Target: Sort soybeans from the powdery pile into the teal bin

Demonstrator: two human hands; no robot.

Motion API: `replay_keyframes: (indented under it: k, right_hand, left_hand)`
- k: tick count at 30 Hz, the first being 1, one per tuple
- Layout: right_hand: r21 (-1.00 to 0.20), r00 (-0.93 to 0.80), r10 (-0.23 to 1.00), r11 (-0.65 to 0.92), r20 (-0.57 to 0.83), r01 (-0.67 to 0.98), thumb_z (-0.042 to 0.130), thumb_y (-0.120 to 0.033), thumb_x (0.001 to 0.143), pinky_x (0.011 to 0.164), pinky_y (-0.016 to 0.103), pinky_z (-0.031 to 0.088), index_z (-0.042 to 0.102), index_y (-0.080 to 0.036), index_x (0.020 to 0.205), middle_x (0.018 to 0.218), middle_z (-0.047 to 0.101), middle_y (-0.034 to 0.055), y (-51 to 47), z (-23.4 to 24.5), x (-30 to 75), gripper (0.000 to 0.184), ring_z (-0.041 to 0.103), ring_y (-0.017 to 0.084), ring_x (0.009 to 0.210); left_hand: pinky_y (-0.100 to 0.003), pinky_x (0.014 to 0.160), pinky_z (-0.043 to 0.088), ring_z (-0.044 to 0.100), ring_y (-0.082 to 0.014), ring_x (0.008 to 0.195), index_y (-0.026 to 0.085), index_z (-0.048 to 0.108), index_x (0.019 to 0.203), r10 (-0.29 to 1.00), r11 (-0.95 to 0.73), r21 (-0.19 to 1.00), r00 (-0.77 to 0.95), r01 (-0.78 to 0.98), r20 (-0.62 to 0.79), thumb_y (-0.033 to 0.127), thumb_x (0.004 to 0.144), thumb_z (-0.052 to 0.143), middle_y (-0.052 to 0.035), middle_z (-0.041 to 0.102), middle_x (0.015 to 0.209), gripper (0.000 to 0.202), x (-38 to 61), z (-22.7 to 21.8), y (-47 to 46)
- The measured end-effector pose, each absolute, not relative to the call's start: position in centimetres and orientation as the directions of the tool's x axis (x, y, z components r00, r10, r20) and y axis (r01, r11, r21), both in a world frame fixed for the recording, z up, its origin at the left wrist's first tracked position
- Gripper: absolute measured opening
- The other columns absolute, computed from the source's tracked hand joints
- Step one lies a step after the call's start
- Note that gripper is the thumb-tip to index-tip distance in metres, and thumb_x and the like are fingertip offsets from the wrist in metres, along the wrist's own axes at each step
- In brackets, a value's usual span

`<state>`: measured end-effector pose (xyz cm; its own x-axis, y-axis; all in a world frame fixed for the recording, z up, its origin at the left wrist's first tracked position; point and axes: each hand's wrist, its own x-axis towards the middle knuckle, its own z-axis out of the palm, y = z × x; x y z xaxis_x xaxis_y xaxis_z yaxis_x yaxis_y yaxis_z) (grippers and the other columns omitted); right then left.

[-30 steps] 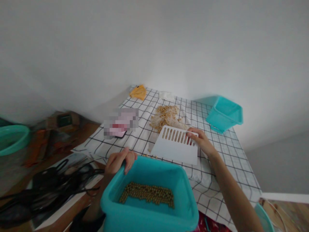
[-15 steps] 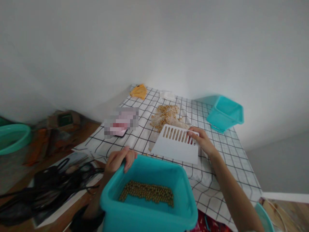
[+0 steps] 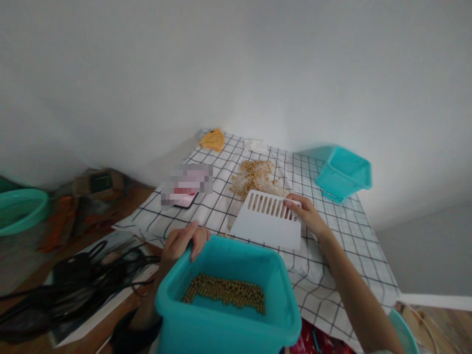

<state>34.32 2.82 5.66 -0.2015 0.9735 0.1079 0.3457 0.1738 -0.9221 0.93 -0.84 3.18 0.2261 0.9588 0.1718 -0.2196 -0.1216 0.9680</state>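
Note:
My left hand grips the far left rim of a teal plastic tub held at the near edge of the table; a layer of beans lies in its bottom. My right hand pinches the right end of a white slotted plastic board that rests tilted on the checked tablecloth. Just beyond the board lies a loose pile of yellowish beans on the cloth.
A second teal tub stands tipped at the table's far right. A phone, an orange cloth and a white scrap lie toward the far left. Black cables and a green basin sit left of the table.
Almost nothing has moved; the view has shifted slightly and the tub sits a touch lower. Both hands keep their grips.

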Motion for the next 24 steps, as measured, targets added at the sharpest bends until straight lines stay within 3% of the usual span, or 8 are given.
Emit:
replay_keyframes:
  k: [12,24]
  right_hand:
    - [-0.929,-0.081,0.981,0.195,0.179,0.315,0.059,-0.052,0.090,0.055,0.023,0.040,0.058,-0.020,0.072,0.064,0.056,-0.0019,2.8,5.9,34.5,0.037,0.051,0.012,0.058]
    - [-0.915,-0.184,0.969,0.219,0.164,0.340,0.056,-0.057,0.090,0.058,0.025,0.045,0.060,-0.020,0.074,0.068,0.059,0.0002,3.3,5.4,33.2,0.040,0.056,0.014,0.061]
  left_hand:
    - [-0.037,0.070,0.041,0.041,-0.0135,0.041,0.023,0.044,0.037,0.960,-0.112,0.962,0.221,-0.250,0.170,0.034,0.099,0.039,0.0013,0.041,0.033,0.064,0.9,3.2,-0.9]
    - [-0.036,0.070,0.043,0.039,-0.0144,0.042,0.024,0.040,0.041,0.973,-0.125,0.967,0.165,-0.222,0.164,0.033,0.099,0.041,0.0024,0.040,0.037,0.058,0.7,4.0,-1.2]
